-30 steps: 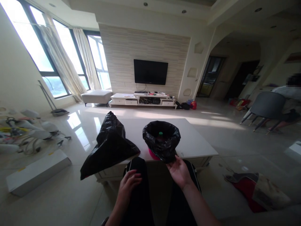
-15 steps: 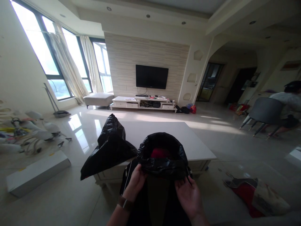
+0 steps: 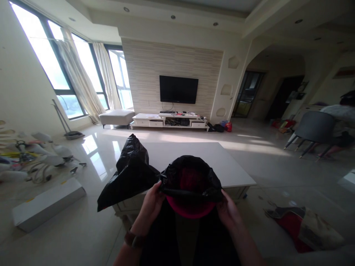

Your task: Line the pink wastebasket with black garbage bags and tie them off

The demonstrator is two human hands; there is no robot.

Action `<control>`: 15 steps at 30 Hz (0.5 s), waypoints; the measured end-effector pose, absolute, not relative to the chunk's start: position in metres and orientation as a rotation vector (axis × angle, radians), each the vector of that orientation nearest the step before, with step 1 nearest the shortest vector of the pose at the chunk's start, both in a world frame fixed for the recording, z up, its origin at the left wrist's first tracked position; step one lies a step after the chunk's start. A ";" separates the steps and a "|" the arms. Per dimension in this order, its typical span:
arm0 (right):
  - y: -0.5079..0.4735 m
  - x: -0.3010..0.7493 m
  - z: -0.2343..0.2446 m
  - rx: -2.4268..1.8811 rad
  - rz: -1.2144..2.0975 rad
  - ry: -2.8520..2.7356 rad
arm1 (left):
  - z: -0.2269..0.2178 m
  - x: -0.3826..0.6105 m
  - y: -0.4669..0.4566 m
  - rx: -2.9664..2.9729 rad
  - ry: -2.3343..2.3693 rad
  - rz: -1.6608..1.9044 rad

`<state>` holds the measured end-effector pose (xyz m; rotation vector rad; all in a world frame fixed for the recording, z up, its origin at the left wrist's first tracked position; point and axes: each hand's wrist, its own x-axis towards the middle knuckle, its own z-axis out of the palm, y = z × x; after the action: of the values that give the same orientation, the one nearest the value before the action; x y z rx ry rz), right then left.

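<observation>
In front of me is a round pink bin [image 3: 191,210] lined with a black garbage bag [image 3: 191,159]. The bag's edge is folded over the rim, and the pink outer wall shows at the near side. My left hand [image 3: 154,201] pinches the bag's edge at the left side of the opening. At the right side my right hand [image 3: 227,207] grips the same edge. Inside the opening some dark red shows through. To the left, a second black plastic bag [image 3: 130,173] lies crumpled, partly hanging over the edge of the white table [image 3: 222,159].
A long white box [image 3: 50,205] lies on the floor at left, near a jumble of white equipment [image 3: 47,159]. Red and beige cloth items [image 3: 302,225] lie at lower right. Another person [image 3: 340,114] sits by a grey chair [image 3: 313,125]. A TV stand [image 3: 169,122] is ahead.
Both hands have moved outward and up to the sides of the opening. The bag's near edge has been lifted, and the pink bin wall now shows beneath it.
</observation>
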<state>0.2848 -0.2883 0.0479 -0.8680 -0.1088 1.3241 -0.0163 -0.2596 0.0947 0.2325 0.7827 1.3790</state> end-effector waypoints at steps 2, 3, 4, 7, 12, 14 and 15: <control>-0.278 0.291 0.056 -0.813 1.255 -0.161 | 0.104 -0.016 -0.257 0.207 0.732 1.292; -0.274 0.294 0.061 -0.760 1.220 -0.185 | 0.108 -0.015 -0.256 0.210 0.713 1.255; -0.271 0.298 0.068 -0.705 1.200 -0.206 | 0.111 -0.015 -0.254 0.230 0.709 1.242; -0.268 0.309 0.090 -0.621 1.268 -0.244 | 0.117 -0.013 -0.250 0.387 0.752 1.366; -0.272 0.306 0.127 -0.804 1.509 -0.428 | 0.127 -0.013 -0.243 0.753 0.800 1.517; -0.274 0.303 0.136 -0.885 1.364 -0.517 | 0.132 -0.015 -0.242 0.857 0.839 1.511; -0.276 0.303 0.139 -0.914 1.234 -0.583 | 0.133 -0.017 -0.241 0.885 0.859 1.519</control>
<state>0.3026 -0.2762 0.1386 -0.9142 -0.5827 1.2344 -0.0175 -0.2414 0.1332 0.8854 0.8586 1.5194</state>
